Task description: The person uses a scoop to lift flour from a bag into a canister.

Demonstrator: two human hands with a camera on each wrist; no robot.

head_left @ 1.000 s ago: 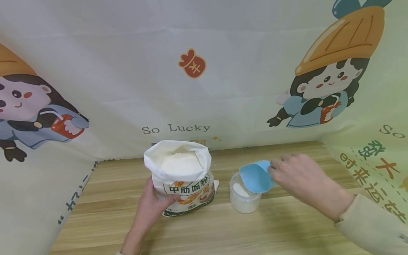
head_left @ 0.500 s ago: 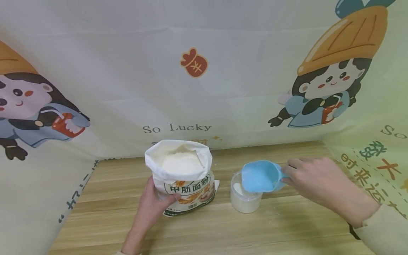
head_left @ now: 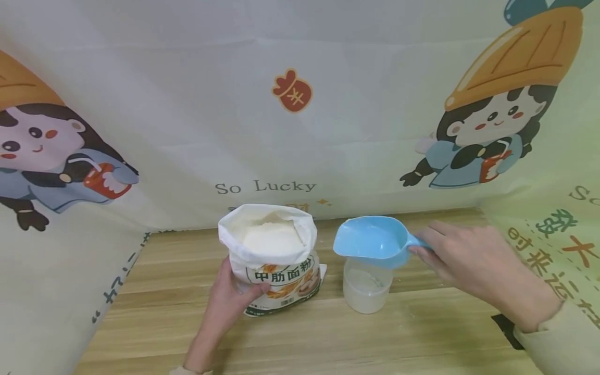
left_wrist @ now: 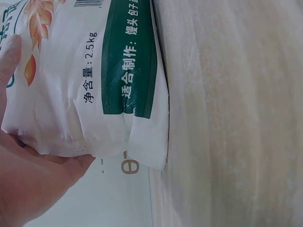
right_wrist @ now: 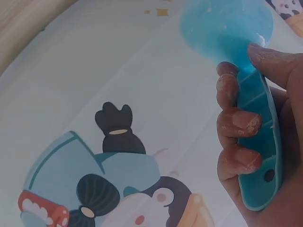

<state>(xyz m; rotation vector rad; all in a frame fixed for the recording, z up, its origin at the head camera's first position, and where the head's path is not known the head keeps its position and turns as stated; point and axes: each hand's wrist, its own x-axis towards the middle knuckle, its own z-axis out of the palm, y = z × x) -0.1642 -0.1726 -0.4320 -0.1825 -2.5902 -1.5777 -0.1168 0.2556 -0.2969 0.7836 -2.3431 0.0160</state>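
An open white flour bag (head_left: pixel 281 276) stands on the table, flour (head_left: pixel 272 238) heaped inside its mouth. My left hand (head_left: pixel 229 297) grips the bag's left side, the thumb across the printed front; the left wrist view shows the bag's lower part (left_wrist: pixel 85 85) and its green band. My right hand (head_left: pixel 473 265) holds a light blue scoop (head_left: pixel 372 239) by its handle, with fingers wrapped round the ribbed grip (right_wrist: pixel 258 137). No flour heap shows in the scoop's bowl. Below it stands a clear round tub (head_left: pixel 367 291) with white contents, its top partly hidden by the scoop.
The wooden table (head_left: pixel 300 344) is bordered by a printed cloth (head_left: pixel 356 114) behind and at both sides. A small dark object (head_left: pixel 507 332) lies near my right sleeve. Faint white specks dot the table right of the tub.
The scoop, tipped over the tub a second ago, has turned level and risen slightly, with its mouth now facing left toward the bag. My left hand keeps its hold on the bag.
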